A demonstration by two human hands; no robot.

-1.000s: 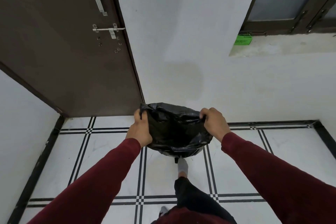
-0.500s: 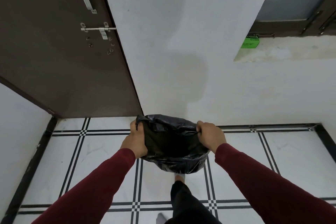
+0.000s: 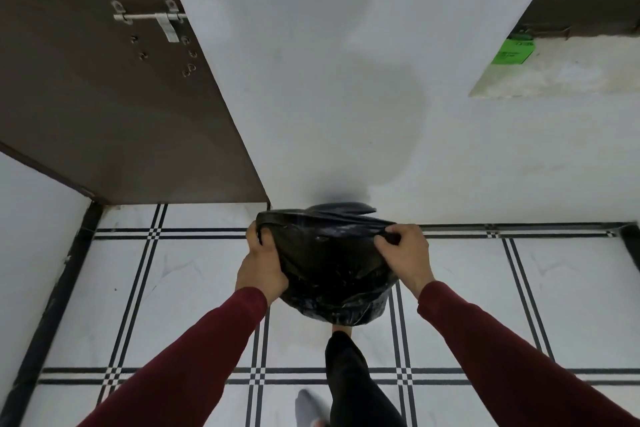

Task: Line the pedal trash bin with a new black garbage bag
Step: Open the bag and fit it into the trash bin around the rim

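Nearest the camera, two dark red sleeves [image 3: 194, 354] reach forward over a white tiled floor [image 3: 194, 274] ruled with black lines, and a leg in black trousers [image 3: 349, 374] extends toward the base of the work, its foot hidden under the plastic, probably on the pedal. The left hand [image 3: 261, 267] is clenched on the left side of the black garbage bag [image 3: 332, 270], thumb hooked over the mouth edge; the right hand [image 3: 403, 253] pinches the right side of the same edge between thumb and fingers. The bag hangs between the hands with its mouth stretched across and its body sagging in glossy wrinkles; it appears draped over the pedal trash bin, whose body is fully covered and cannot be seen. Just behind the bag's far edge, a dark curved piece, likely the raised bin lid [image 3: 341, 208], shows against the white wall [image 3: 346, 80]. Assessment: the film is thin, light, limp and somewhat slick, so it holds no shape of its own and will slip back inward unless tensioned; it may tear if overstretched on the rim. The sound grip is at the mouth hem on opposite sides, as now, folding the hem outward and down. Seating of the far edge cannot be confirmed. Beyond, a brown door [image 3: 104, 97] with a metal latch [image 3: 152, 19] stands left, and a green label [image 3: 512, 52] lies on the window ledge [image 3: 568, 73] right.
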